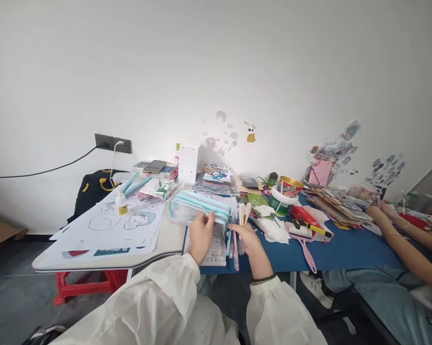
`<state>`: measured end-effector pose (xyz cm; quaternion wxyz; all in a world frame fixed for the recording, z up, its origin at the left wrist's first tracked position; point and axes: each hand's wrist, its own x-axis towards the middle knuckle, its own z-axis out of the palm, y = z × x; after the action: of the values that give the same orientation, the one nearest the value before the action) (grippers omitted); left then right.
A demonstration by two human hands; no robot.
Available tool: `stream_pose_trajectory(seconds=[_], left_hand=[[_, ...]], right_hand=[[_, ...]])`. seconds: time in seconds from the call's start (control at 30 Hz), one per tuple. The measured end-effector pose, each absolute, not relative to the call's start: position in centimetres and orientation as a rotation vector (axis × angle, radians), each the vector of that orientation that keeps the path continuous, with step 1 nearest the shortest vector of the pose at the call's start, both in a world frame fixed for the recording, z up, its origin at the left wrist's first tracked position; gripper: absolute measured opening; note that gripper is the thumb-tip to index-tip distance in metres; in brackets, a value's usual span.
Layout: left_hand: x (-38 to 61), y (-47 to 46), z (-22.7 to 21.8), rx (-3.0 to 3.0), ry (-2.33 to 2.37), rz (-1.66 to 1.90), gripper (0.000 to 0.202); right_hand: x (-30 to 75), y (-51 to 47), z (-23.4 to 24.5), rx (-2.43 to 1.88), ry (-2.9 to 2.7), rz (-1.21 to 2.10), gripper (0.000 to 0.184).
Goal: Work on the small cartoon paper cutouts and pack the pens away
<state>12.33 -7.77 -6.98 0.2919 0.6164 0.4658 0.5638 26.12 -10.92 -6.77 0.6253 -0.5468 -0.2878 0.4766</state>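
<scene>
My left hand (201,235) is closed on the near side of a light-blue and translucent white pencil case (192,203), thumb uppermost. Its right end lies close beside my right hand (250,241). That hand is closed around a bundle of slim pens (235,249), several with blue, pink or pale yellow barrels. They stick out above and below the fingers, and the palm hides part of them. Under the case and hands lies a printed sheet (214,254) at the blue table's edge.
Left, line-drawing sheets (129,223) and a small glue bottle (122,203) lie on the white table. Right are crumpled tissues (273,230), a green-and-white tub (282,201), a pink-handled lint roller (304,237) and stacked papers (340,203). Another person's arms (402,235) reach in at far right.
</scene>
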Motion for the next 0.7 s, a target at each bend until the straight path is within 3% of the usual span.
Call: stream_pose_trajectory(seconds=[0.17, 0.3, 0.47, 0.7], left_hand=[[10.6, -8.1, -5.8, 1.798, 1.25, 1.472, 0.04], [9.1, -7.5, -3.9, 2.164, 1.371, 1.624, 0.019], [9.5, -6.1, -2.8, 2.645, 1.014, 1.242, 0.024], [10.9, -5.4, -1.6, 2.725, 0.772, 0.994, 0.022]], right_hand=[[26.9, -10.9, -6.8, -1.305, -0.707, 0.993, 0.019], [27.5, -10.7, -6.4, -1.386, -0.792, 0.865, 0.02], [27.5, -10.8, -5.6, -1.521, -0.918, 0.674, 0.019], [27.1, -11.1, -1.2, -1.687, -1.178, 0.432, 0.012]])
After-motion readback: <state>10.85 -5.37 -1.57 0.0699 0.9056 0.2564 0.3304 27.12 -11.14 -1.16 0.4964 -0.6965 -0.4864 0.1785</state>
